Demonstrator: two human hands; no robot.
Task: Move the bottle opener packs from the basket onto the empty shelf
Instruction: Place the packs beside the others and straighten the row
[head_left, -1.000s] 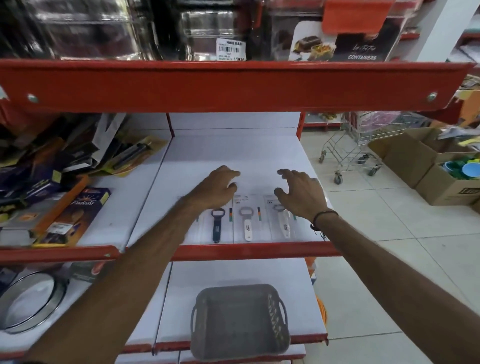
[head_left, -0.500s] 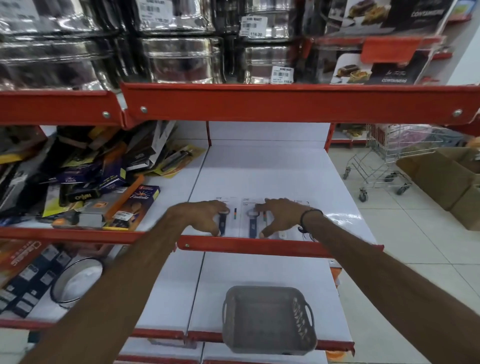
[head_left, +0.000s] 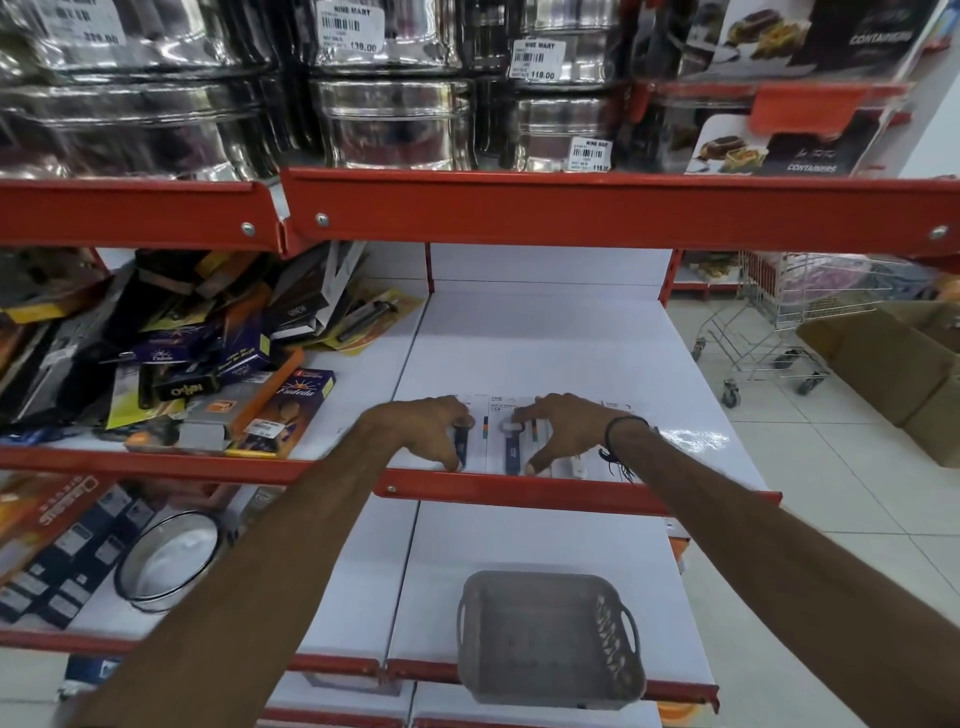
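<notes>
Red-edged store shelving (head_left: 571, 210), pale tiled floor (head_left: 831, 509), wire trolley (head_left: 769, 332) behind.

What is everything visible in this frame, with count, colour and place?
bottle opener packs: at least three, white cards, front of the white shelf
basket: one, grey, shelf below, looks empty
steel containers: many, silver, top shelf
boxed goods: a heap, mixed colours, shelf to the left
trolley: one, wire, aisle on the right
cardboard boxes: brown, floor far right
left hand: on the left pack
right hand: on the next pack, dark wristband
</notes>
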